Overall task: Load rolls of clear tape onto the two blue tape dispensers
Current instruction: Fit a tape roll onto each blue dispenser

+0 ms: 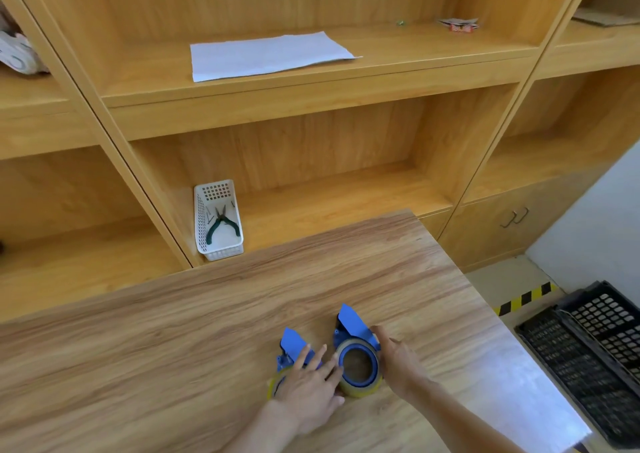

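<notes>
Two blue tape dispensers lie side by side near the front of the wooden table [173,331]. The right dispenser [351,324] carries a roll of clear tape [360,388] around its blue hub. The left dispenser [292,343] also has a yellowish tape roll [273,385], mostly hidden under my left hand [308,388]. That hand lies flat over the left dispenser, its straight fingertips touching the right roll's rim. My right hand [398,362] rests against the right side of the right roll, fingers relaxed and extended.
A white basket [218,244] with green-handled pliers [221,225] sits on the low shelf behind the table. A sheet of paper [266,54] lies on the upper shelf. Black crates [588,345] stand on the floor past the table's right edge.
</notes>
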### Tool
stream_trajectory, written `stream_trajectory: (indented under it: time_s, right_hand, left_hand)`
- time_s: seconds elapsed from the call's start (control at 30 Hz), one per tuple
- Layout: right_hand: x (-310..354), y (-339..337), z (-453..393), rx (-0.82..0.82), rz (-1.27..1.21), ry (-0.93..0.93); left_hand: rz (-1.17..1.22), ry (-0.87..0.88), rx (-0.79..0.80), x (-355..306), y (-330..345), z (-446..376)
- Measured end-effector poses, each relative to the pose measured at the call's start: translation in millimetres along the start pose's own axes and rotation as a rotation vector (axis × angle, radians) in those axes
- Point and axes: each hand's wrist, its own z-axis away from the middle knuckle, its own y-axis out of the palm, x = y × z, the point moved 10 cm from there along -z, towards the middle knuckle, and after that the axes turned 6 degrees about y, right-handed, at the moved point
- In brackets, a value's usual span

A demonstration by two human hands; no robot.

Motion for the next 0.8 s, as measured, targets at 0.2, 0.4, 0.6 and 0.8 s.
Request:
stream_trajectory:
  time_s: [0.2, 0.4, 0.6, 0.8]
  right_hand:
    - [2.1, 2.1, 3.0, 0.01, 0.02, 0.027]
    - [7.2, 5.0, 8.0, 0.075, 0.091, 0.044]
    - [26.3, 2.3, 14.2, 0.001, 0.143, -0.039]
    - [79.8, 2.7, 25.9, -0.135, 0.274, -0.341]
  left_hand:
    - [-0.013, -0.025, 0.067, -1.4, 7.8, 3.8]
    - [-0.055, -0.026, 0.025, 2.1, 1.8, 2.4]
    - [-0.082, -0.023, -0.072, 16.7, -8.4, 15.3]
    - [-0.058, -0.075, -0.213, 41.7, -13.6, 38.5]
